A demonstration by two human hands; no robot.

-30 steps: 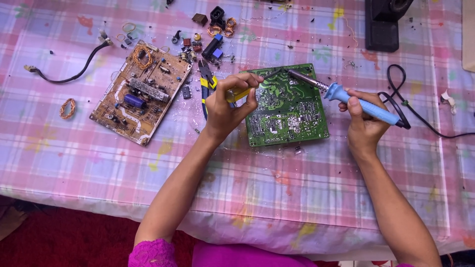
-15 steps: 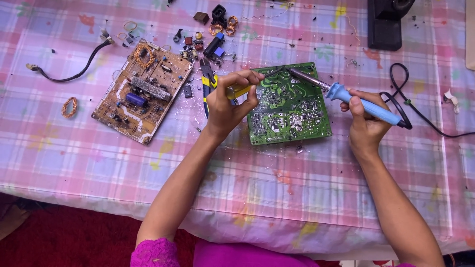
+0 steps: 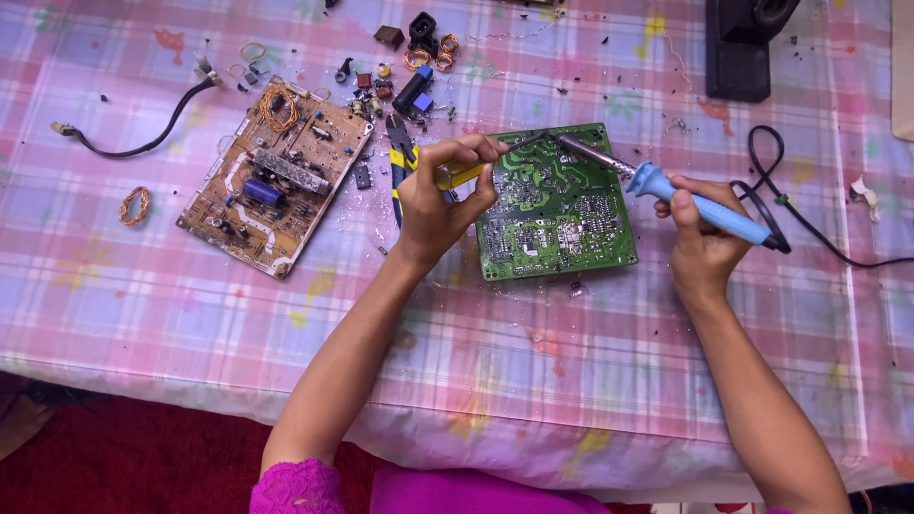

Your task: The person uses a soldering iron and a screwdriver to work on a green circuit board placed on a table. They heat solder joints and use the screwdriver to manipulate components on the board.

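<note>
A pink-and-lilac checked tablecloth covered the table and carried everything; no box or tray stood on it. Two circuit boards lay there. The brown board, tilted at the left, still bore a copper coil, a blue cylinder and other parts. The green board, at the centre, lay solder side up, its pale tracks showing.

The left hand was closed around a yellow-handled tool whose dark tip reached onto the green board's far edge. The right hand was wrapped around the blue handle of one soldering iron, its metal tip touching the same far edge, close to the other tool's tip. The two hands were well apart, one on each side of the green board.

One pair of pliers with blue-and-yellow grips lay between the boards, partly under the left hand. A black block stood at the far right. One black cable curled at the far left, a small copper ring near it. Loose small parts were scattered at the far edge, too many and too small to count.
</note>
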